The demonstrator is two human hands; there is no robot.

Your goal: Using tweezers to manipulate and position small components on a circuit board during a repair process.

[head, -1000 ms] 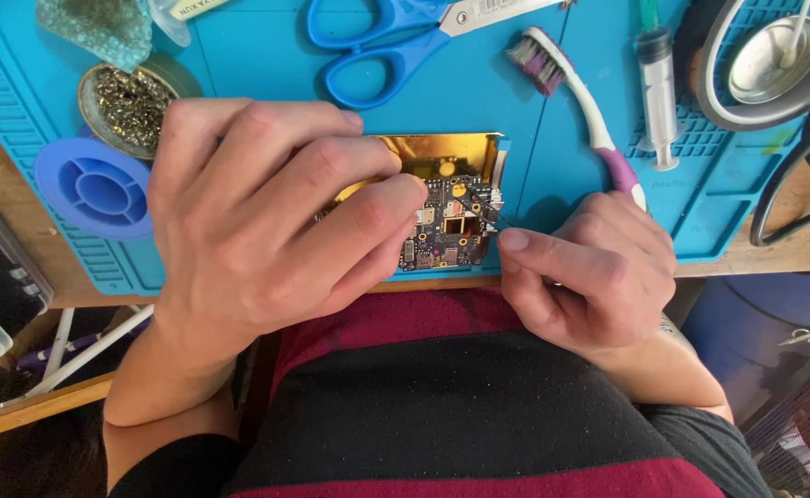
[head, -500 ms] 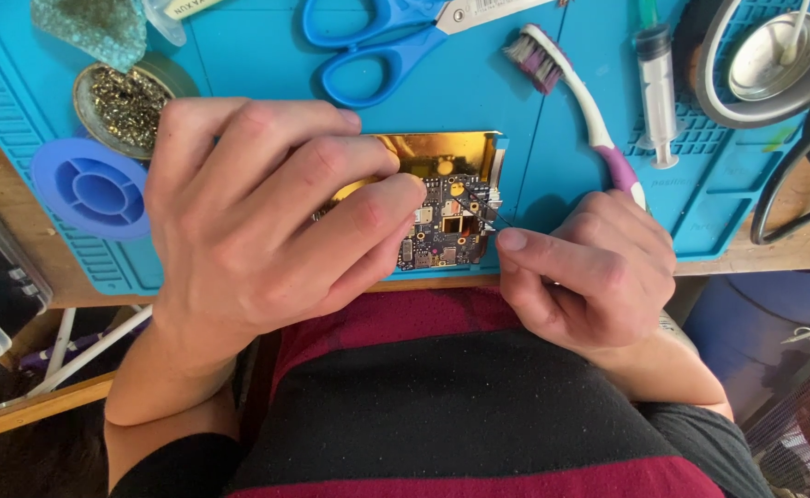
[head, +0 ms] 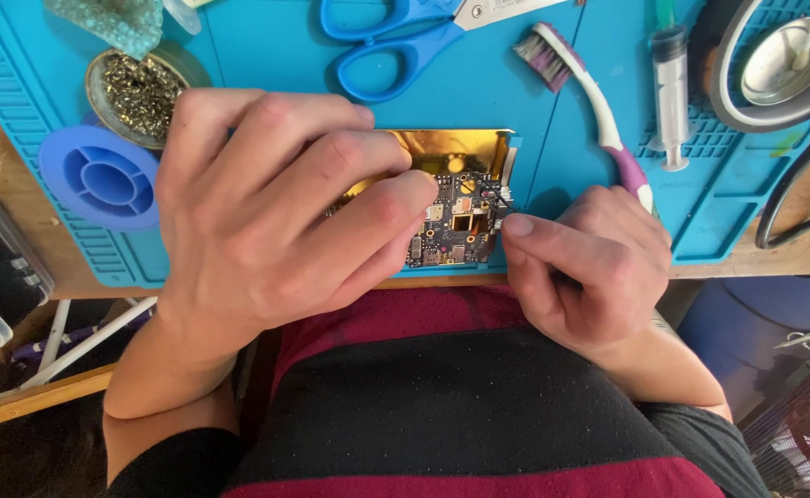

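The circuit board [head: 456, 226] lies at the near edge of the blue work mat [head: 267, 55], directly in front of the person's torso, resting against a gold-coloured foil-covered piece [head: 442, 148] that shows behind it. The left hand [head: 276, 207] is spread palm-down over the board's left portion, fingers curled and a fingertip pressing onto its upper left edge; this placement appears to pin the board flat so it does not shift under fine work. The hand is pressing rather than closed around anything. The right hand [head: 589, 267] sits just beside the board's right edge, thumb and forefinger pinched together on a thin dark tool [head: 490, 195] whose tip meets the board's upper right corner; what kind of tool it is cannot be made out, most of it being hidden in the hand. The heel of that hand seems braced at the mat's edge, probably for steadiness. The board itself is small, dark, densely populated with tiny components, bearing gold contact points and a square cutout near its centre; its left part is hidden. Farther back lie blue-handled scissors [head: 396, 41], a white and purple toothbrush [head: 589, 101], a syringe [head: 671, 92], a tin of brass wool [head: 137, 92] and a blue round spool [head: 101, 180], all well apart from the hands.
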